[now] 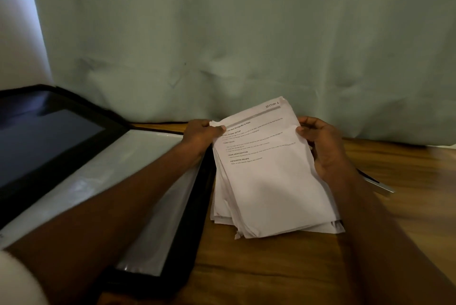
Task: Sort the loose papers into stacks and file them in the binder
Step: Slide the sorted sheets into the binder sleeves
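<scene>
**Both hands held the paper stack beside the open binder**

A thick, uneven stack of loose papers (269, 181) stood tilted on the wooden bench (283, 267), its lower edges resting on the wood and its top leaning away toward a pale green cloth (246, 33) that hung behind. The left hand (199, 134) gripped the stack's upper left corner, thumb pressed on the front sheet and fingers curled behind, where the corner looked torn or curled. The right hand (323, 146) held the right edge, thumb pinching the front of a shorter blank sheet near its top and fingers wrapped behind the pile. The sheet behind carried printed text, with "SECTION 1" readable at its upper right corner.

Just left of the papers lay the open black binder (74, 144), its cover raised at the far left and a clear plastic sleeve (138, 156) lying flat inside; the left forearm crossed above it. A small grey object (377, 185) lay on the bench behind the right wrist, too blurred to identify.
</scene>
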